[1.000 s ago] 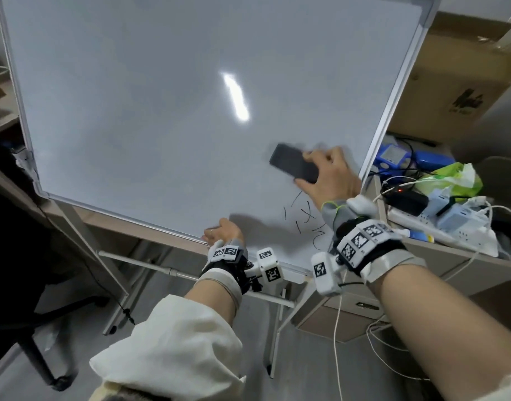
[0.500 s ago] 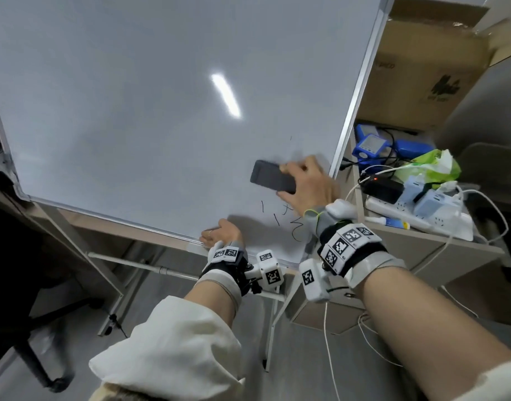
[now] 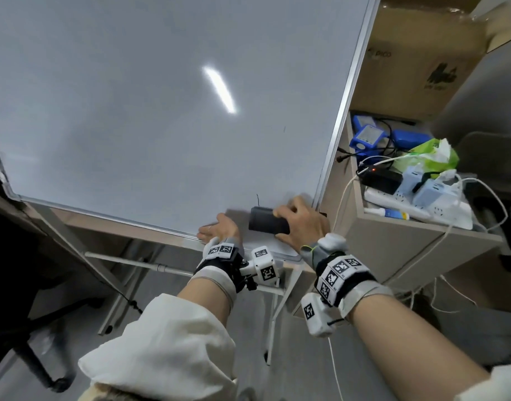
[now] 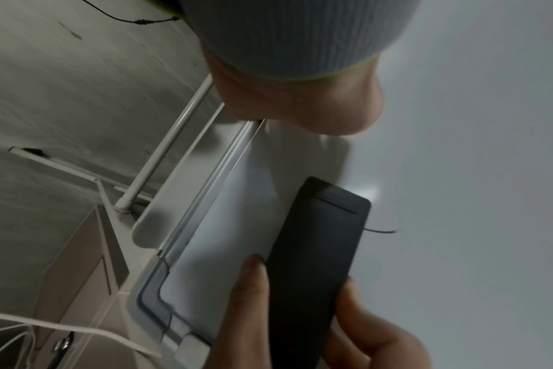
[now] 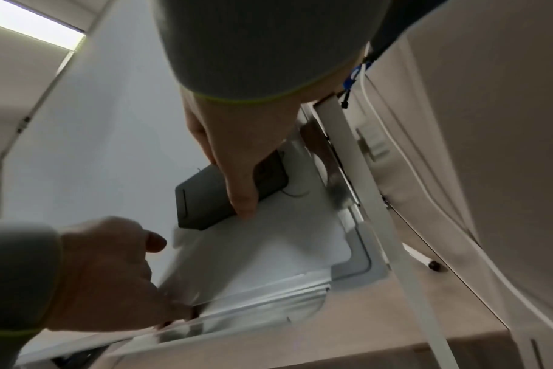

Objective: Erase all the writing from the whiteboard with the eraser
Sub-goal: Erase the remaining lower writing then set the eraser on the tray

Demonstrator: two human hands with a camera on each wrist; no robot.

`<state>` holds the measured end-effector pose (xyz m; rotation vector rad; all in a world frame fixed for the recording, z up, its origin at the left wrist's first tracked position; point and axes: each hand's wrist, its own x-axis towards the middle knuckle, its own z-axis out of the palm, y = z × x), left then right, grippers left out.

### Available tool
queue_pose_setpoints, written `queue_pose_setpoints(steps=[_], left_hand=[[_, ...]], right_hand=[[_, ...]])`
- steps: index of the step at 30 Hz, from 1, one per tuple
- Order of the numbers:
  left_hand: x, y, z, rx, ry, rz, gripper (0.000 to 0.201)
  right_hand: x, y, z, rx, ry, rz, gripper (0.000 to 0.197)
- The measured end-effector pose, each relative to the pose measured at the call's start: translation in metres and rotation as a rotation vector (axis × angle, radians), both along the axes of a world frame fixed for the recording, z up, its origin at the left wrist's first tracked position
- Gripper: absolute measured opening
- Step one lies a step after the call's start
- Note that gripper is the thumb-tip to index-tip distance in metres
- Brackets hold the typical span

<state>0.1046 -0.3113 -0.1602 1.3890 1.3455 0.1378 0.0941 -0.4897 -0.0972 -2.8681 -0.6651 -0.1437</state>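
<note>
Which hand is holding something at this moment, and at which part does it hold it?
The right hand grips the dark eraser at its right end, thumb on the lower long edge, fingers over the upper. The left hand holds the whiteboard at its bottom edge.

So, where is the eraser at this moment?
In the head view the eraser lies against the whiteboard near its lower right corner, gripped by the right hand.

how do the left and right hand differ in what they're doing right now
The right hand grips the dark rectangular eraser against the white whiteboard, fingers curled over it; the left hand holds no tool and grips the board's bottom frame edge. The right hand sits higher, on the writing surface near the lower right corner; the left sits at the rim beside it. Both wear grey wrist cuffs with marker tags.
</note>
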Motion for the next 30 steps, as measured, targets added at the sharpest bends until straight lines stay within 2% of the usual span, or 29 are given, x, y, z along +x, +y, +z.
queue_pose_setpoints(steps=[6, 8, 12, 15, 18, 24, 30], left_hand=[[0.001, 0.002, 0.001, 0.016, 0.023, -0.042, 0.070], [0.000, 0.002, 0.002, 0.030, 0.049, -0.078, 0.069], [-0.005, 0.005, 0.000, 0.074, 0.036, -0.084, 0.063], [-0.007, 0.005, 0.006, 0.054, 0.009, -0.075, 0.059], [-0.007, 0.006, 0.008, 0.041, -0.004, -0.072, 0.054], [-0.008, 0.004, 0.007, 0.036, -0.024, -0.058, 0.057], [-0.017, 0.001, 0.015, 0.062, 0.016, -0.108, 0.062]], right_hand=[[-0.002, -0.008, -0.014, -0.057, 0.049, -0.015, 0.058], [0.000, -0.008, -0.008, -0.052, -0.027, -0.040, 0.057], [0.024, -0.010, 0.028, 0.032, -0.301, -0.167, 0.059], [0.038, -0.012, 0.043, 0.055, -0.389, -0.178, 0.060], [0.030, -0.013, 0.030, 0.019, -0.363, -0.122, 0.059], [-0.005, -0.009, -0.031, -0.280, -0.181, -0.081, 0.066], [-0.012, -0.013, -0.042, -0.337, -0.205, -0.028, 0.067]])
